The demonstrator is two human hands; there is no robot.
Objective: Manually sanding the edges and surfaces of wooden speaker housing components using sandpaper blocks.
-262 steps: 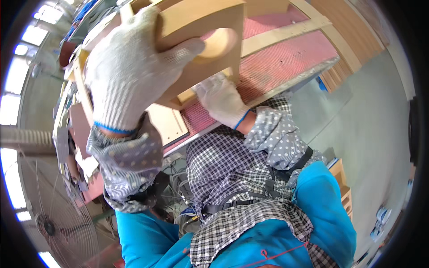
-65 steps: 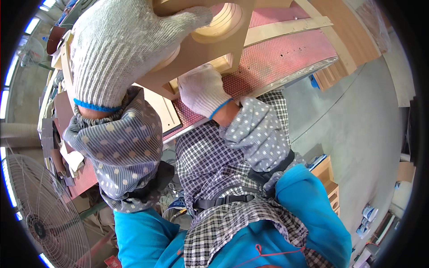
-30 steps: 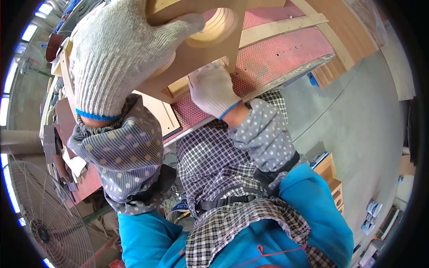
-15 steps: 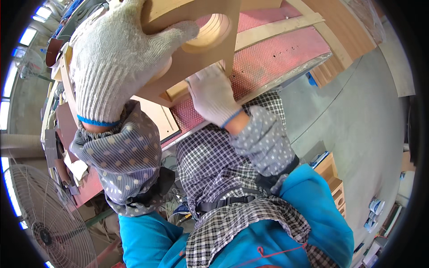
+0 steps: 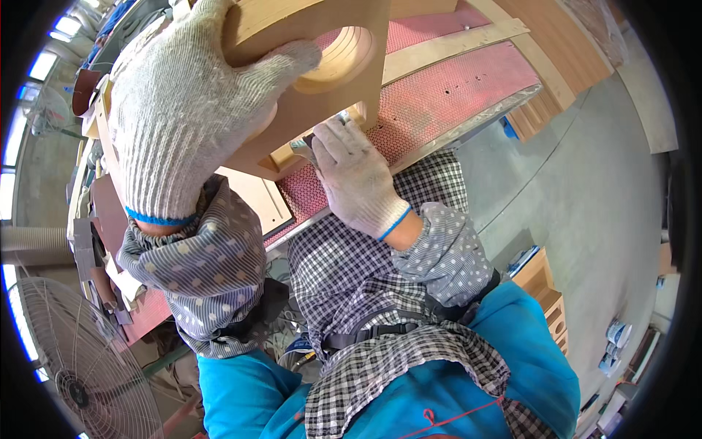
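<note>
A wooden box point(image 5: 303, 110) with round cut-outs and a rectangular opening stands tilted on a pink textured bench top point(image 5: 453, 91). My left hand point(image 5: 186, 110), in a white knit glove, is clamped over the box's upper left part, thumb lying across its face by a round hole. At the lower rectangular opening is my right hand point(image 5: 358, 172), gloved too, its fingers together at the opening's edge. Between them and the wood shows a small folded piece of sandpaper point(image 5: 300, 146), dark on one side and pale with print on the other. My right fingertips are partly inside the opening.
Pale wooden strips point(image 5: 457, 51) lie on the bench beyond the box. A large caged fan point(image 5: 77, 391) stands at the lower left, below brown sheets and scraps point(image 5: 106, 212). Wooden boxes point(image 5: 540, 282) sit on the grey floor at right.
My right hand has drawn slightly back and to the right from the opening, turning so that its back shows and the sandpaper comes into sight. The left hand keeps its grip.
</note>
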